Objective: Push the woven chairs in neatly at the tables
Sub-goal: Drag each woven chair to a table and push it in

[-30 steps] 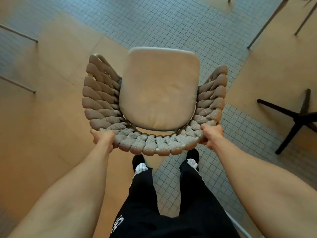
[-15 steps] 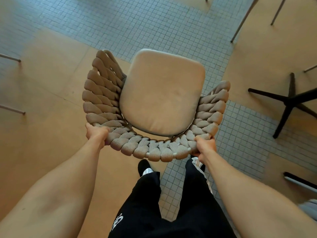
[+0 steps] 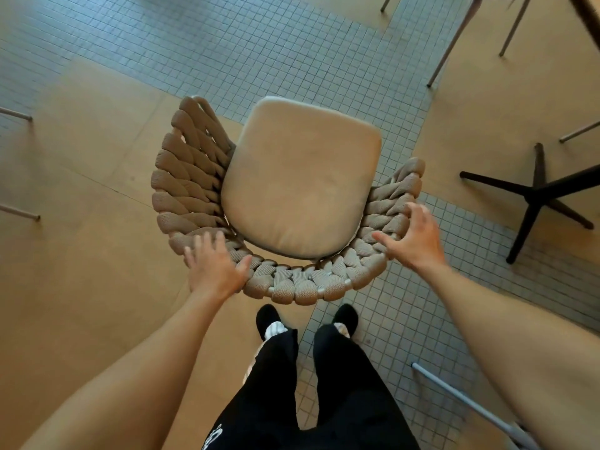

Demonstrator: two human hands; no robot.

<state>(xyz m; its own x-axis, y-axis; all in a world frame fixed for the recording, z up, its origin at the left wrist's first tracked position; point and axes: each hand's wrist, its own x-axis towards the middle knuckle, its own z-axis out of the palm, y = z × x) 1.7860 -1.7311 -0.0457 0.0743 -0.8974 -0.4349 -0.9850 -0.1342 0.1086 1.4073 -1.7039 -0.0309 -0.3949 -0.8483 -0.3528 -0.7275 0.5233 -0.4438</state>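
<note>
A woven chair [image 3: 191,186] with thick beige braided rope back and a tan seat cushion [image 3: 302,180] stands on the floor right in front of my feet, seen from above. My left hand [image 3: 214,267] hovers at the left rear of the backrest with fingers spread, holding nothing. My right hand [image 3: 412,238] is spread open over the right rear of the backrest, also holding nothing. No tabletop near the chair is in view.
A black cross-shaped table base [image 3: 535,196] stands to the right. Thin legs of other chairs [image 3: 454,40] show at the top right, and metal legs [image 3: 19,115] at the left edge. A grey rod [image 3: 461,397] lies at the lower right. The floor is tan panels and grey mosaic tile [image 3: 227,43].
Both hands, which gripped the rear of the chair's backrest, have let go and opened. The chair has turned slightly clockwise and sits further right.
</note>
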